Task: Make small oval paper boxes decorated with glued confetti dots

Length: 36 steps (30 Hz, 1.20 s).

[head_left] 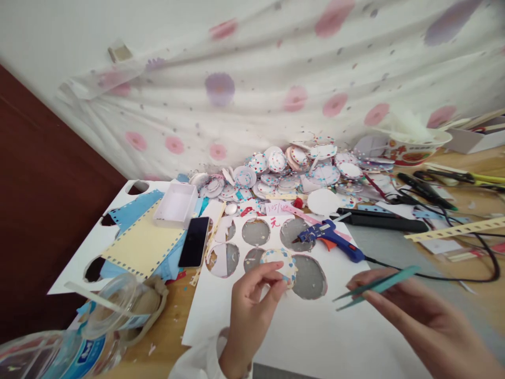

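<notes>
My left hand (262,300) pinches a round paper disc (290,258), cream-coloured with blue bits around its edge, between thumb and fingers. Between the thumb and fingers of my right hand (410,310) is a pair of teal tweezers (379,287), its tips pointing left and slightly apart. Both hands are above a white sheet with round cut-outs (244,316). A blue hot glue gun (335,237) lies on that sheet beyond my hands, its nozzle to the left.
A heap of decorated paper discs (276,173) lies against the curtain. A phone (194,242), a white box (175,204) and yellow paper (138,242) are at left. Plastic containers (106,316) stand front left. The glue gun's cord (445,276) loops at right, near pliers (473,179).
</notes>
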### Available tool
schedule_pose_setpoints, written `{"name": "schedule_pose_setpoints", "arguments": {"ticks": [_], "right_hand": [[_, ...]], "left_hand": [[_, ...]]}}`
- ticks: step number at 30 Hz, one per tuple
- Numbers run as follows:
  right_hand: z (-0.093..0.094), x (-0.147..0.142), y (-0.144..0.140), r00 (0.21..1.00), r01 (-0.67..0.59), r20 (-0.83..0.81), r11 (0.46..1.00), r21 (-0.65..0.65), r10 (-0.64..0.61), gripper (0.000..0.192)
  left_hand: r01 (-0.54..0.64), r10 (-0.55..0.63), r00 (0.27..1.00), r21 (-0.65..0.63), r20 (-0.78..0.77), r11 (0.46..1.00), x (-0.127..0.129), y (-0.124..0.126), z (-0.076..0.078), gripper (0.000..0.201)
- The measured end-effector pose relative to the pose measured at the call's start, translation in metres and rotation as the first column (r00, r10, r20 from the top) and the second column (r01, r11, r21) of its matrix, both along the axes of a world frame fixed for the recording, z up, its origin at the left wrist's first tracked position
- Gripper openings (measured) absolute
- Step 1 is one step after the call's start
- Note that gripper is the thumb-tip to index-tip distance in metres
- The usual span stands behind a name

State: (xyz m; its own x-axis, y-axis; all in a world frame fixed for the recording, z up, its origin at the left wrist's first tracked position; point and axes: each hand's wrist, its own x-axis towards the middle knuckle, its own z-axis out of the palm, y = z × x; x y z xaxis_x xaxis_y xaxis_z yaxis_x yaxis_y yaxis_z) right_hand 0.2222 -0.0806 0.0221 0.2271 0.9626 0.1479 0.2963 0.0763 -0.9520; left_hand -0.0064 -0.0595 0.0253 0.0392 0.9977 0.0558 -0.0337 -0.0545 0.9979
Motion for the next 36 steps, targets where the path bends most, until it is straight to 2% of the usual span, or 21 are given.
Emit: {"name": "schedule_pose_setpoints", "arguments": {"ticks": [3, 5, 8, 13, 20, 28, 32, 36], "right_hand": [[0.009, -0.020, 0.006, 0.942, -0.131, -0.314, 0.991, -0.033, 0.114, 0.023], [0.008, -0.029, 0.010, 0.905, -0.106, -0.418, 0.993, -0.046, 0.077, 0.023], [0.005, -0.038, 0.011, 0.881, -0.037, -0.473, 0.997, -0.064, 0.002, 0.025], [0.003, -0.040, 0.010, 0.892, -0.083, -0.449, 0.995, -0.055, 0.050, 0.019], [0.005, -0.039, 0.012, 0.906, -0.155, -0.404, 0.987, -0.035, 0.128, 0.010], [0.007, -0.036, 0.014, 0.882, -0.207, -0.442, 0.977, -0.052, 0.163, 0.013], [0.015, -0.034, 0.018, 0.907, -0.242, -0.366, 0.969, -0.050, 0.208, 0.019], [0.025, -0.030, 0.029, 0.925, -0.323, -0.220, 0.946, -0.024, 0.310, 0.023]], "left_hand": [[-0.021, 0.021, 1.000, 0.006, -0.011, 1.000, 0.004, -0.008, 0.007, 0.017], [-0.042, 0.042, 0.999, 0.002, -0.002, 0.999, 0.007, -0.014, 0.010, 0.016], [-0.049, 0.049, 0.998, 0.032, -0.026, 0.998, 0.011, -0.019, 0.012, 0.015], [0.045, -0.033, 0.991, 0.090, -0.129, 0.995, 0.008, -0.023, 0.010, 0.025], [0.052, -0.029, 0.982, 0.120, -0.187, 0.991, 0.009, -0.024, 0.013, 0.025], [0.094, -0.057, 0.963, 0.131, -0.262, 0.987, 0.006, -0.023, 0.017, 0.025], [0.143, -0.107, 0.950, 0.103, -0.292, 0.984, 0.004, -0.025, 0.014, 0.029], [0.120, -0.101, 0.953, 0.050, -0.286, 0.992, 0.003, -0.023, 0.016, 0.034]]}}
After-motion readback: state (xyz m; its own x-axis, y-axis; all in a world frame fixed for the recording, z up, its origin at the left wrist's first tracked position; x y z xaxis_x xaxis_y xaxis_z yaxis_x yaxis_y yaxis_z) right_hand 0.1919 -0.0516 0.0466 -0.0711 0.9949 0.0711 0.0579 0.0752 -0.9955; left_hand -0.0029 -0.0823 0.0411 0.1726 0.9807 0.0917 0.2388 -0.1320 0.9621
